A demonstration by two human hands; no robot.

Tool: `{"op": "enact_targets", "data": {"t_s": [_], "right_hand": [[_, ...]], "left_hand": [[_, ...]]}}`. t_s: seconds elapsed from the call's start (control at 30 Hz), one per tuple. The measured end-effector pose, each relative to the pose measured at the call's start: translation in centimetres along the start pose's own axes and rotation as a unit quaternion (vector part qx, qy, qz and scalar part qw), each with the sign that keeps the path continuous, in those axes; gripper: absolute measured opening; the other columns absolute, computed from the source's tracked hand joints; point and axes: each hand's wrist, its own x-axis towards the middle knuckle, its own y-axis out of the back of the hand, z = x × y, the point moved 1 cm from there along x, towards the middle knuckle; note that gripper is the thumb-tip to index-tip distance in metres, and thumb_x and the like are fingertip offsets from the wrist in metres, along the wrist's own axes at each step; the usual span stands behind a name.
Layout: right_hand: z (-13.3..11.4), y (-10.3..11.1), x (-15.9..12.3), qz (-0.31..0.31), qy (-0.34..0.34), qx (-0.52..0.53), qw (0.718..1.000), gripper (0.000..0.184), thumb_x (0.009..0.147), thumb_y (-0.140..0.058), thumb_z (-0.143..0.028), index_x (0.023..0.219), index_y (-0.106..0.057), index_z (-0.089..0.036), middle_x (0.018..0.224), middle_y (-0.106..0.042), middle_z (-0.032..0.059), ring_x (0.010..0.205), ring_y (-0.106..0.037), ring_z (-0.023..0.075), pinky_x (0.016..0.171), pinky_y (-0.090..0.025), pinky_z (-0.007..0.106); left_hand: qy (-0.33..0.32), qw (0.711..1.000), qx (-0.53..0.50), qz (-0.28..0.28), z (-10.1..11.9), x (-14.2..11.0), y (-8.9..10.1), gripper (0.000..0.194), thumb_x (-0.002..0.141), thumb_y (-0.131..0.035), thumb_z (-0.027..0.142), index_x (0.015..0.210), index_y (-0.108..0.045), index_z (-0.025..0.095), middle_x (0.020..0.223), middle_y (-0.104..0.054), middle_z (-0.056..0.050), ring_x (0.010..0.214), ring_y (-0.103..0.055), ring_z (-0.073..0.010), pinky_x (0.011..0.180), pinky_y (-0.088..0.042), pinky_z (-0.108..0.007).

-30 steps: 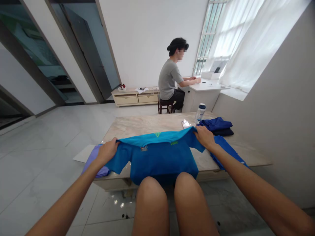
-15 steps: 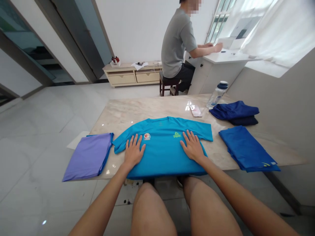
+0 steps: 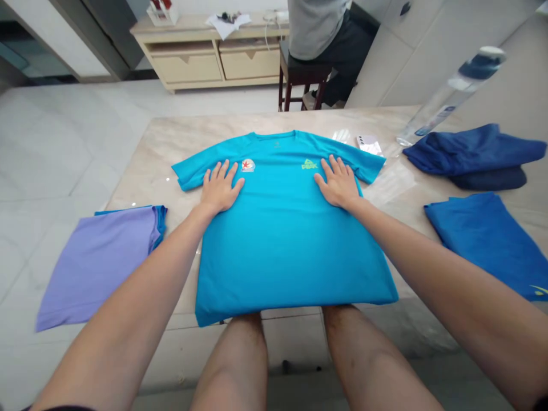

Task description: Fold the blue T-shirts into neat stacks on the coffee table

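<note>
Presently, the left hand and right hand lie open, gripping nothing, fingers spread flat on the chest of a turquoise T-shirt centred at the near edge of the marble tabletop, even palm pressure suiting the cloth.

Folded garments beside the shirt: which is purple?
The lavender folded garment, alone left of the turquoise T-shirt; the two on the right are the navy garment and the royal blue garment.

**Two hands, one shirt**
A left hand and a right hand lie on one blue shirt. The table also has one purple pile, one blue pile, one dark pile, one bottle, one phone.
</note>
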Motion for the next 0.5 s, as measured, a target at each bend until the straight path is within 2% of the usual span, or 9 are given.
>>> {"op": "enact_targets", "data": {"t_s": [0.1,0.17,0.2,0.27,0.33,0.37,0.5], "right_hand": [[-0.4,0.8,1.3,0.002,0.008,0.003,1.000,0.073,0.113,-0.026,-0.052,0.176,-0.030,-0.015,0.183,-0.024,0.0149,0.168,-0.021,0.0406,0.133,-0.017,0.071],[-1.7,2.4,0.2,0.018,0.041,0.012,0.999,0.067,0.114,-0.027,-0.042,0.175,-0.033,-0.014,0.182,-0.029,0.0161,0.169,-0.019,0.0401,0.132,-0.009,0.075],[-2.5,3.4,-1.1,0.022,0.069,0.018,0.997,0.065,0.114,-0.028,-0.038,0.174,-0.035,-0.014,0.180,-0.031,0.0164,0.169,-0.019,0.0389,0.132,-0.008,0.075],[-3.9,5.3,-5.1,0.014,0.133,0.034,0.990,0.062,0.114,-0.031,-0.033,0.172,-0.039,-0.014,0.180,-0.033,0.0166,0.170,-0.019,0.0352,0.134,-0.011,0.070],[-4.5,6.5,-10.8,-0.011,0.175,0.048,0.983,0.062,0.115,-0.032,-0.038,0.172,-0.040,-0.015,0.181,-0.029,0.0148,0.171,-0.019,0.0319,0.136,-0.018,0.062],[-4.4,6.8,-13.8,-0.027,0.184,0.051,0.981,0.063,0.115,-0.033,-0.041,0.172,-0.040,-0.016,0.181,-0.029,0.0142,0.171,-0.020,0.0314,0.136,-0.021,0.060],[-2.2,7.2,-25.3,-0.037,0.146,0.052,0.987,0.063,0.116,-0.033,-0.045,0.173,-0.039,-0.019,0.179,-0.034,0.0130,0.169,-0.024,0.0326,0.135,-0.027,0.062]], "left_hand": [[-0.006,1.000,0.001,-0.009,0.0,1.6,0.4,0.073,0.113,-0.027,0.054,0.177,-0.027,0.020,0.186,-0.019,-0.012,0.172,-0.015,-0.0337,0.136,-0.008,-0.061],[-0.005,1.000,0.008,-0.002,0.9,0.7,1.0,0.072,0.113,-0.026,0.049,0.177,-0.025,0.015,0.185,-0.018,-0.015,0.172,-0.015,-0.0341,0.137,-0.007,-0.062],[-0.012,1.000,0.010,0.010,1.5,-0.6,1.3,0.072,0.113,-0.027,0.047,0.176,-0.025,0.013,0.185,-0.018,-0.016,0.172,-0.014,-0.0339,0.137,-0.006,-0.061],[-0.049,0.998,0.006,0.041,2.9,-4.9,1.7,0.072,0.113,-0.027,0.045,0.176,-0.025,0.010,0.185,-0.019,-0.016,0.172,-0.013,-0.0322,0.138,-0.006,-0.059],[-0.106,0.994,0.005,0.031,3.9,-10.9,1.6,0.070,0.113,-0.027,0.047,0.175,-0.030,0.013,0.184,-0.025,-0.013,0.172,-0.018,-0.0282,0.140,-0.013,-0.052],[-0.112,0.993,0.009,0.017,4.1,-14.2,1.4,0.068,0.114,-0.027,0.047,0.174,-0.034,0.016,0.182,-0.030,-0.011,0.171,-0.022,-0.0280,0.140,-0.016,-0.051],[-0.050,0.998,0.020,0.038,2.9,-26.7,0.4,0.065,0.112,-0.030,0.045,0.169,-0.045,0.018,0.175,-0.045,-0.015,0.165,-0.038,-0.0324,0.135,-0.031,-0.056]]}}
